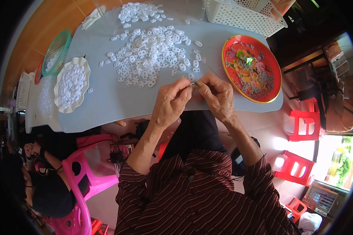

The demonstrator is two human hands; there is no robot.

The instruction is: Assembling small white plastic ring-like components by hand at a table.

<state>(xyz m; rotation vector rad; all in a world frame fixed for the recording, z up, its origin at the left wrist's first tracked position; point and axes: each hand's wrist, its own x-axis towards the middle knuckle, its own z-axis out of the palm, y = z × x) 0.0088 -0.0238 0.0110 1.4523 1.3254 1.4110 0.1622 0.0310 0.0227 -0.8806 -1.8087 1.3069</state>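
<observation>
My left hand (171,100) and my right hand (217,96) meet fingertip to fingertip above the near edge of the grey table. Both are closed in a pinch around something very small and pale or greyish, mostly hidden by the fingers; I cannot make out its kind. Just beyond them spreads a large heap of small white oval plastic pieces (149,53) with holes in them. To the right of my right hand lies a round red tray (228,74) with a gold rim and a flower pattern, strewn with many small grey metal pins or screws (259,88).
A second white heap (137,12) lies at the far edge. On the left stand a scalloped white dish (86,78) of pieces and a green basket (68,39). A white perforated basket (243,17) is far right. Someone sits left by a pink chair (92,172); red stools (296,168) stand right.
</observation>
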